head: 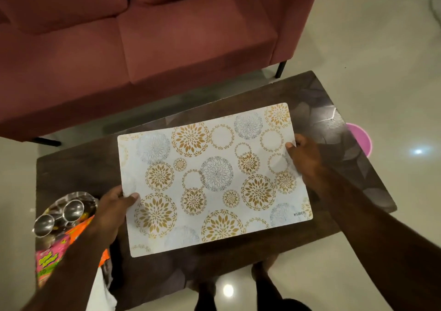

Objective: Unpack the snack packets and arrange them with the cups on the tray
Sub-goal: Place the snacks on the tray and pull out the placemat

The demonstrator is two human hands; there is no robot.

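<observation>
Gripping a patterned placemat (214, 179) by its two short edges, both hands are seen over a dark wooden table (78, 167). The left hand (112, 205) is closed on the near-left edge, the thumb pressed on top and the other fingers hidden below. The right hand (304, 155) is clamped in the same way on the far-right edge, so the hands are kept well apart with the whole mat stretched between them. It cannot be told whether the mat is already lying flat on the table or is held slightly above it. The two-sided hold is probably chosen because a thin, flexible sheet would bend if it were carried by one edge only, and because it can be turned and squared with the table more easily in this way.

Just outside the left hand, and partly under the left forearm, a steel tray (81, 197) is placed near the table's corner. Two small steel cups (59, 216) are standing on it, touching or nearly touching each other. Bright pink and orange snack packets (47, 260) are lying beside them, still sealed as far as it can be judged, and partly covered by the forearm. Beyond the right hand only bare table is found. The unpacking is judged as not yet begun; a clean surface seems to be prepared first.
</observation>
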